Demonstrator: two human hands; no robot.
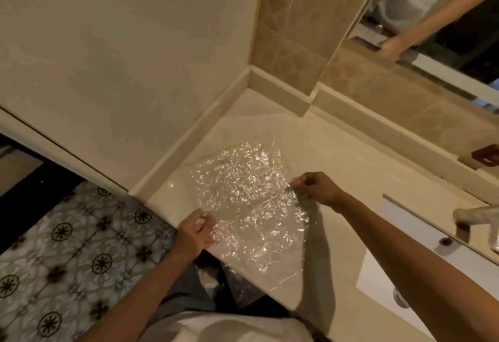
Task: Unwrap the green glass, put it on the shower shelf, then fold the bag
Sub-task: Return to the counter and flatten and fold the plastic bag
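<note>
Lying between pinching fingers, bag

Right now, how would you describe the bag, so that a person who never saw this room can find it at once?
Look at the pale counter in the corner, left of the sink. The bag lies flat there, one end over the front edge, pinched by the left hand and right hand. It is the only clear, crinkled, glittering plastic.

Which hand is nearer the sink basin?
Right. The right hand pinches the bubble-wrap bag on the side toward the sink basin; the left hand holds the opposite edge.
</note>
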